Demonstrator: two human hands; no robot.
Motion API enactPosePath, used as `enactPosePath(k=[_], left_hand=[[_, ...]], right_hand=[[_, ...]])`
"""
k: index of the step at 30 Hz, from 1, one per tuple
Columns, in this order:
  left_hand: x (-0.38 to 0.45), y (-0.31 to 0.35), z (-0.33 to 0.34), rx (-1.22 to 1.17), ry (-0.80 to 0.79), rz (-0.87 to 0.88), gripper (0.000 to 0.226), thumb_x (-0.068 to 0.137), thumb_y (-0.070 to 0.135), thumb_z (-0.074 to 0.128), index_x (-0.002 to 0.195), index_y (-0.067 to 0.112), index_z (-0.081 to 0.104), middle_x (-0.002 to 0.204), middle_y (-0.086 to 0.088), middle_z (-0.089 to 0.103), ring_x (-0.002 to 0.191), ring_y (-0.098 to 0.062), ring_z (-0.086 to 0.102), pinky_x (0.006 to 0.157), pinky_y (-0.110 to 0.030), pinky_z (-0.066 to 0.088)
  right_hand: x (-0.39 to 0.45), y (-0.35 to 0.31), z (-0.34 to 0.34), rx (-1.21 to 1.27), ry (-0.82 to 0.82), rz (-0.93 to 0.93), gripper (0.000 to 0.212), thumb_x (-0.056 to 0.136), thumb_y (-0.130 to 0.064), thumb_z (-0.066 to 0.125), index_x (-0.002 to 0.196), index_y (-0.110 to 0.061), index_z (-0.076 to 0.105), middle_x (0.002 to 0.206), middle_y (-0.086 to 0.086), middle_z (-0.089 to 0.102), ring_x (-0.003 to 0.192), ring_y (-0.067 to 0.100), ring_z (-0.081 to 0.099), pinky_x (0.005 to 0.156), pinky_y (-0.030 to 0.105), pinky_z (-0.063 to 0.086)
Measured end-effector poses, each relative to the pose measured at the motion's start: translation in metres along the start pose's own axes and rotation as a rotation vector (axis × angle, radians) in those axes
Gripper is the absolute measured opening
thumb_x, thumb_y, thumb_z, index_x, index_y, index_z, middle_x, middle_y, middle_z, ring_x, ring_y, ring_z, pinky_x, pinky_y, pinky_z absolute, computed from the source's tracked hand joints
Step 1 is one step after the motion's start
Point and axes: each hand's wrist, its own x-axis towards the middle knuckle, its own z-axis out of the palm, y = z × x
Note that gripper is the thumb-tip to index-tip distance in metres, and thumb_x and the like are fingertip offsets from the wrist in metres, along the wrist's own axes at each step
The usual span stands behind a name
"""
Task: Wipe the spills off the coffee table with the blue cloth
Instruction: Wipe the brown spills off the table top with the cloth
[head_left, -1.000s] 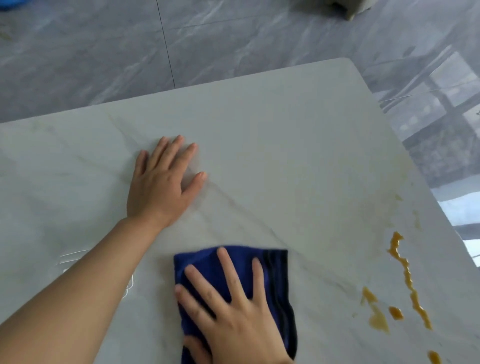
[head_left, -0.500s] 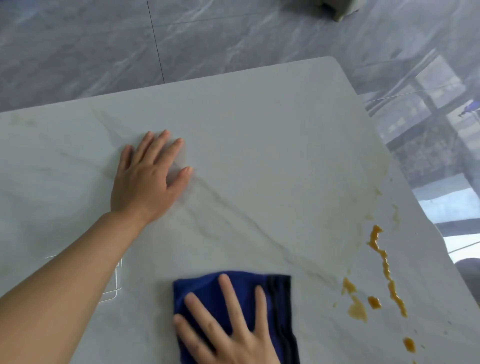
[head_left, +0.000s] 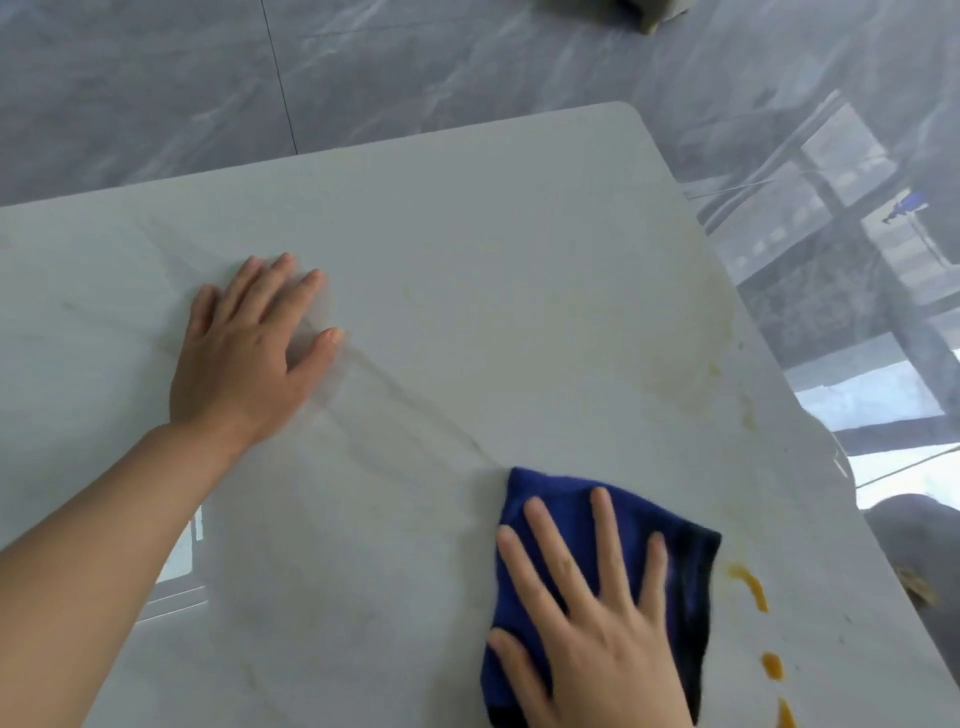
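The table (head_left: 493, 270) is big and pale, and the grey floor (head_left: 156, 78) lies beyond it. The left hand (head_left: 244, 353) lies flat and open on the table, far from the cloth, likely to hold the person steady. The right hand (head_left: 597, 613) presses the blue cloth (head_left: 550, 499) down with spread, straight fingers, so it can rub. Just beside the cloth sit small orange spills (head_left: 750, 592), not yet wiped.

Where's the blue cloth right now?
In the head view, the cloth lies flat on the table at lower right, under the right hand, its right edge just left of the orange spill drops.
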Motion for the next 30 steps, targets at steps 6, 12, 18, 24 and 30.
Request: enactPosePath(k=[6,12,18,24,30], left_hand=[[0.000,0.000,-0.001,0.005,0.005,-0.001,0.072,0.079,0.061,0.021,0.139,0.025,0.037,0.154,-0.001,0.028,0.143,-0.020,0.018,0.114,-0.043,0.012],[0.000,-0.001,-0.001,0.010,0.010,0.002,0.071,0.080,0.061,0.021,0.139,0.025,0.038,0.153,-0.001,0.028,0.143,-0.021,0.019,0.113,-0.043,0.013],[0.001,-0.001,0.001,0.005,0.011,0.000,0.073,0.079,0.062,0.021,0.139,0.026,0.038,0.153,0.000,0.029,0.143,-0.020,0.019,0.113,-0.043,0.012],[0.002,-0.005,0.003,0.011,0.009,-0.005,0.072,0.079,0.063,0.020,0.140,0.028,0.037,0.154,0.002,0.027,0.143,-0.017,0.018,0.114,-0.042,0.011],[0.002,-0.006,0.003,0.014,0.015,-0.002,0.071,0.080,0.062,0.022,0.140,0.028,0.037,0.153,0.001,0.028,0.143,-0.018,0.019,0.114,-0.042,0.011]], right_hand=[[0.088,0.057,-0.024,0.001,0.054,0.148,0.059,0.086,-0.060,0.021,0.142,-0.040,0.023,0.154,-0.012,0.020,0.143,0.030,0.005,0.104,0.068,0.009],[0.055,0.118,-0.029,0.028,0.031,0.387,0.062,0.086,-0.065,0.006,0.144,-0.042,0.005,0.155,-0.015,-0.003,0.143,0.024,-0.011,0.110,0.063,0.004],[0.060,0.091,-0.020,-0.005,0.010,0.193,0.064,0.085,-0.063,0.009,0.144,-0.040,0.002,0.154,-0.017,-0.005,0.142,0.028,-0.014,0.109,0.064,0.000],[0.174,0.129,-0.044,0.030,0.080,0.238,0.060,0.086,-0.062,0.015,0.142,-0.043,0.004,0.156,-0.015,0.000,0.143,0.026,-0.011,0.108,0.065,0.000],[0.107,0.149,-0.034,0.014,0.072,0.359,0.060,0.086,-0.064,0.008,0.142,-0.044,0.000,0.156,-0.014,-0.002,0.143,0.024,-0.012,0.111,0.061,0.003]])
